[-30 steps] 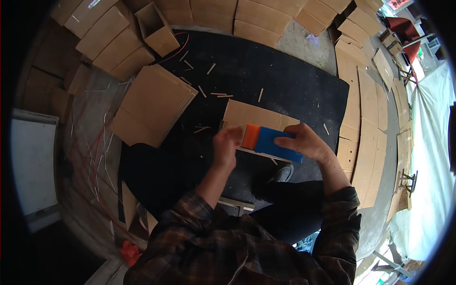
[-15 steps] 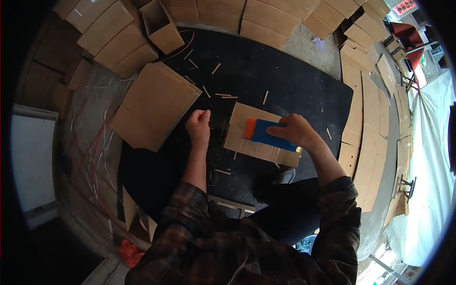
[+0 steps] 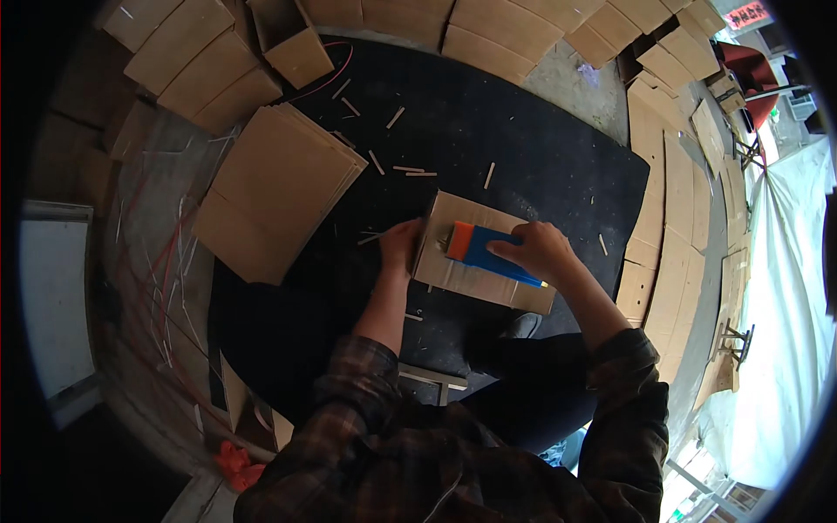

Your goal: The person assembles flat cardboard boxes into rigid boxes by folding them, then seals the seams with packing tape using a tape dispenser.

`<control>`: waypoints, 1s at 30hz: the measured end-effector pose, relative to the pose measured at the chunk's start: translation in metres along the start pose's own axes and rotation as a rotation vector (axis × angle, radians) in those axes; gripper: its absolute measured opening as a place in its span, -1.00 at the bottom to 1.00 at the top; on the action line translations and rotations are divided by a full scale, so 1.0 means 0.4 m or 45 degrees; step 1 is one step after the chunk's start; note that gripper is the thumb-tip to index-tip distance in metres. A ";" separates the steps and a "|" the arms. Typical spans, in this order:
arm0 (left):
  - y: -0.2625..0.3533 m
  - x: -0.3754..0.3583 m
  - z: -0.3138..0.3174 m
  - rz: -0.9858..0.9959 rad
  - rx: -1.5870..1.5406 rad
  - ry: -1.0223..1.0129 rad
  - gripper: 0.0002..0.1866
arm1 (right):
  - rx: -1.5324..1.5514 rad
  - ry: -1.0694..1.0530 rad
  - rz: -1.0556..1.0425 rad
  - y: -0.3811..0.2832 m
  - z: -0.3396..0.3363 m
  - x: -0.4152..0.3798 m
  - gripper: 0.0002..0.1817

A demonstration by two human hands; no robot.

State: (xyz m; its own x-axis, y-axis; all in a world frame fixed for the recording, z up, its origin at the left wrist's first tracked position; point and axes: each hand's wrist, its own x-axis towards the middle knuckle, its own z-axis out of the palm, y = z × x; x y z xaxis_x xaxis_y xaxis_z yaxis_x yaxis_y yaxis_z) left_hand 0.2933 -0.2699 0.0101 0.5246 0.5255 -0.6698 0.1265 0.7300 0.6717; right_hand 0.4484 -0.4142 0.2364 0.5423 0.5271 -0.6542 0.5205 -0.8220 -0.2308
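Observation:
A closed cardboard box (image 3: pixel 442 266) lies tilted on the black mat in front of me. My right hand (image 3: pixel 542 250) grips a flat blue tool with an orange end (image 3: pixel 501 254), whose exact kind I cannot make out. The tool rests on or just over the box's top, its orange end pointing left. At the box's left end, my left hand (image 3: pixel 400 247) has its fingers curled against the edge. Part of those fingers is hidden by the box side.
Flattened cardboard sheets (image 3: pixel 275 187) are stacked to the left. Thin wooden strips (image 3: pixel 489 175) lie scattered on the black mat (image 3: pixel 558 144). Cardboard boxes (image 3: pixel 488 39) line the far side, and more flat cardboard (image 3: pixel 649 209) covers the right. A shoe (image 3: pixel 525 326) is near the box.
My left hand has moved right, from free air to the box's left end. The right hand keeps hold of the blue and orange tool, which has turned slightly.

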 end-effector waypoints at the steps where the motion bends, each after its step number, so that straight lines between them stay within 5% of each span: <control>1: -0.014 0.005 0.002 -0.002 -0.002 0.001 -0.66 | -0.002 -0.002 0.001 0.000 0.000 0.002 -0.34; 4: -0.048 0.017 -0.013 -0.012 -0.153 0.026 -0.49 | -0.021 -0.018 0.017 -0.001 0.004 0.003 -0.34; 6: -0.056 0.023 -0.028 -0.041 0.093 0.027 -0.35 | -0.019 -0.007 0.032 -0.001 0.003 0.002 -0.34; 10: 0.038 -0.089 -0.018 -0.013 -0.087 0.148 -0.31 | 0.029 0.053 -0.019 0.008 0.006 -0.003 -0.34; 12: 0.056 -0.141 -0.006 0.033 -0.155 -0.455 -0.18 | 0.022 -0.025 0.038 -0.004 -0.006 -0.004 -0.33; 14: 0.050 -0.143 -0.005 0.169 0.208 -0.488 -0.13 | 0.017 -0.028 0.018 -0.002 -0.007 -0.003 -0.33; 16: 0.054 -0.125 -0.044 -0.188 0.296 -0.483 -0.14 | 0.014 -0.014 -0.004 0.003 -0.007 -0.007 -0.33; 18: 0.052 -0.123 -0.034 -0.157 0.296 -0.469 -0.11 | 0.011 -0.051 -0.018 0.006 -0.012 -0.002 -0.33; 23: 0.150 -0.303 0.097 1.295 1.626 -0.301 0.12 | 0.026 -0.063 -0.098 0.036 -0.009 0.016 -0.29; 30: 0.091 -0.287 0.096 1.171 1.838 -0.314 0.26 | 0.033 -0.030 -0.192 0.103 -0.032 -0.029 -0.26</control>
State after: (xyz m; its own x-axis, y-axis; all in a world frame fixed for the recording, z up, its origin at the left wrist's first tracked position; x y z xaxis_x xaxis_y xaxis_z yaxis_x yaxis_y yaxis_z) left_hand 0.2700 -0.3205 0.1234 0.9407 0.3375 0.0326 0.2553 -0.7682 0.5871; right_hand 0.4719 -0.4512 0.2437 0.4432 0.6402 -0.6274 0.5775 -0.7392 -0.3464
